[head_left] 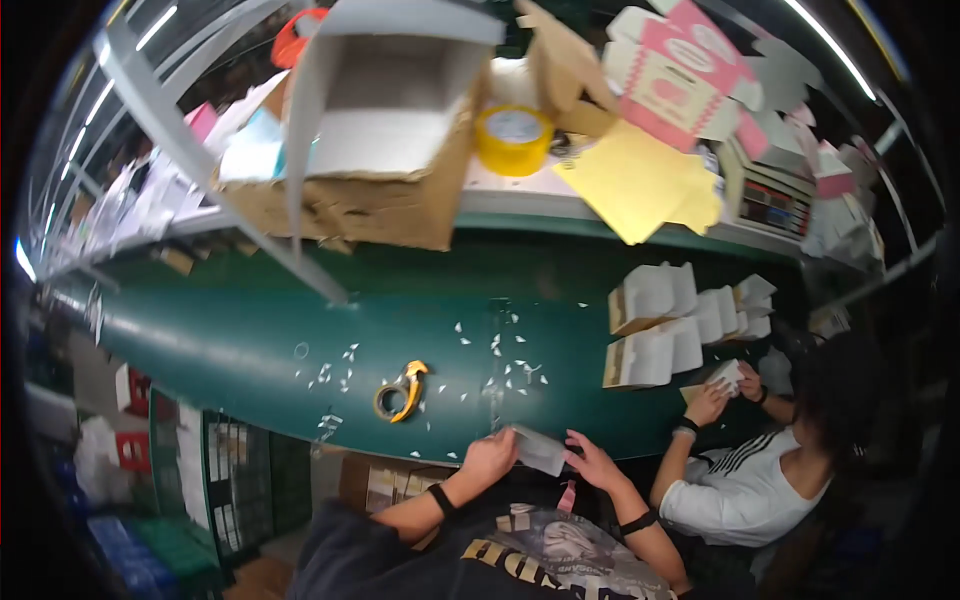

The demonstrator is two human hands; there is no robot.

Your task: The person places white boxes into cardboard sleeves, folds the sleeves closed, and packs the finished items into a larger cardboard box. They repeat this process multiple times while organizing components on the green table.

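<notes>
A flat white cardboard piece [540, 450] is pinched at its ends between the left hand [490, 456] and right hand [592, 462], steadied just off the green desk [250, 330] edge for handling.

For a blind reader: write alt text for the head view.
Both hands, left hand and right hand, hold a small white card at the edge of a green table strewn with paper scraps. A tape dispenser lies left of them; at right, a co-worker folds white boxes.
</notes>
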